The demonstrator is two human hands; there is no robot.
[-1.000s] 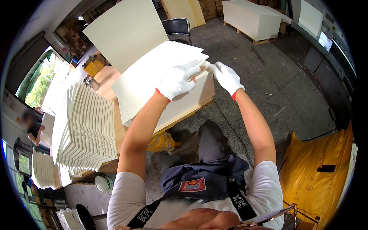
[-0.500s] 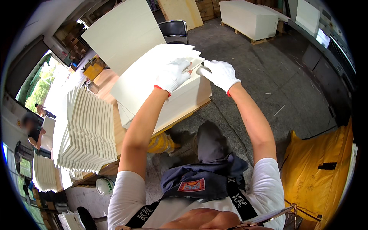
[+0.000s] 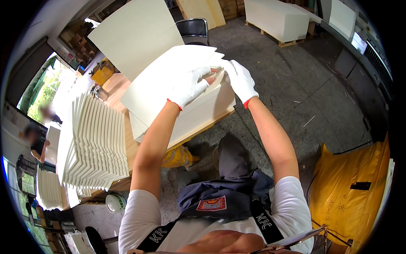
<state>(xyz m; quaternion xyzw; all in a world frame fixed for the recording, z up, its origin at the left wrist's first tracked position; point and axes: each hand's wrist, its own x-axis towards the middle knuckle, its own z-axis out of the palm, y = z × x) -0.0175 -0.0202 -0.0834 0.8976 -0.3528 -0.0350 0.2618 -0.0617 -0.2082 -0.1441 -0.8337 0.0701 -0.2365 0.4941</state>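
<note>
A stack of large white sheets (image 3: pixel 186 114), foam board or card by its look, lies on a wooden table in front of me. The upper sheets (image 3: pixel 169 63) are fanned out, their corners stepped at the right end. My left hand (image 3: pixel 191 88), gloved in white with bare thumb and fingertip showing, rests on the top sheet near that end, its fingers apart. At the right-hand corner, my right hand (image 3: pixel 241 81) in a white red-cuffed glove has its fingers bent around the sheet edges. Its fingertips are partly hidden behind the corner.
Left on the table stands a row of folded white sheets (image 3: pixel 93 144). A tall white board (image 3: pixel 137 38) rises behind the stack, beside a black chair (image 3: pixel 193 29). A yellow cover (image 3: pixel 347 194) hangs at right; a white bucket (image 3: pixel 115 203) sits below. Two people are at far left.
My right hand has moved left and in onto the sheet corner, closer to my left hand. The left hand's thumb and finger have spread. Another person's upper body shows more at far left.
</note>
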